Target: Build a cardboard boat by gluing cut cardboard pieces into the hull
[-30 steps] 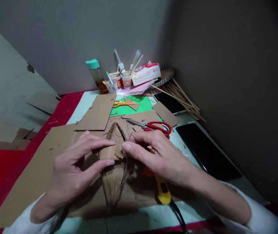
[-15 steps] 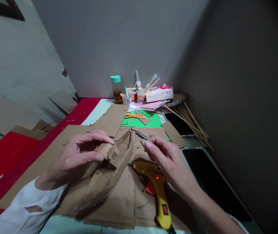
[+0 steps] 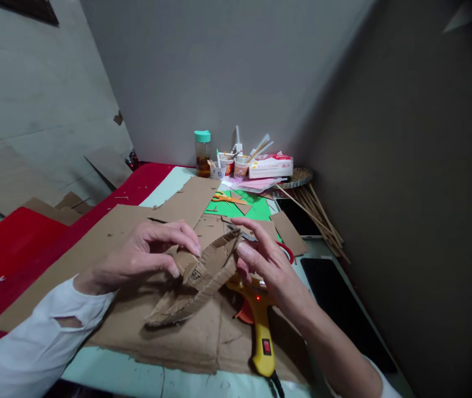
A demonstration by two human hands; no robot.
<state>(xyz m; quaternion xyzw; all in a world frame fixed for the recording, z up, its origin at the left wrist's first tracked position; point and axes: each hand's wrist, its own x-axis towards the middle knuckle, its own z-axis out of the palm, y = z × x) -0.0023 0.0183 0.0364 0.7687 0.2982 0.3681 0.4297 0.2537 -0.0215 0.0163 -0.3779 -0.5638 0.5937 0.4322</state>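
A boat-shaped cardboard piece (image 3: 203, 293) with raised side walls and a small inner block is tilted above the cardboard sheets. My left hand (image 3: 157, 249) pinches its left side between thumb and fingers. My right hand (image 3: 265, 265) is at the pointed far end, its thumb against the side wall and its index finger stretched over the tip. Under and beside my right hand lies a yellow hot glue gun (image 3: 264, 337), its small red light lit. Scissors with a red handle (image 3: 289, 251) lie behind that hand, partly hidden.
Orange scissors (image 3: 225, 197) lie on a green sheet (image 3: 261, 207). A lidded bottle (image 3: 203, 155), cups of sticks (image 3: 241, 166) and a tissue pack (image 3: 271, 166) stand at the back. Wooden sticks (image 3: 323, 215) and a black flat device (image 3: 344, 309) are on the right.
My right hand has moved left to the boat piece's tip, its index finger now stretched out. The boat piece has turned and shifted slightly right. The red scissors handle has come into view.
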